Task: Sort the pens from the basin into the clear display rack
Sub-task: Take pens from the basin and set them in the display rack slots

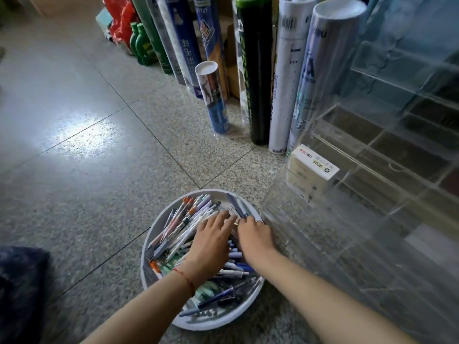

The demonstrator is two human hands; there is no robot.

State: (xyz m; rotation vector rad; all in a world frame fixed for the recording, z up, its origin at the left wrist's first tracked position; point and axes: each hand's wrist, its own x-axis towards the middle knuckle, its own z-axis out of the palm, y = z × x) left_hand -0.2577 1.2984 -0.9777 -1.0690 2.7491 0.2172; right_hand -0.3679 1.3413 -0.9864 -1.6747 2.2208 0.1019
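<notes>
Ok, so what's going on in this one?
A person crouches over a white basin heaped with pens on the floor, with both hands in the pile. The left hand lies spread over the pens with its fingers fairly straight. The right hand has its fingers curled among the pens near the far rim; whether it holds one is unclear. The clear display rack stands just right of the basin. A small labelled box sits in it, and no pens show there yet.

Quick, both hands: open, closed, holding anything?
Left hand: open, fingers flat on the pens in the basin.
Right hand: fingers curled among the pens; whether it holds one cannot be told.
</notes>
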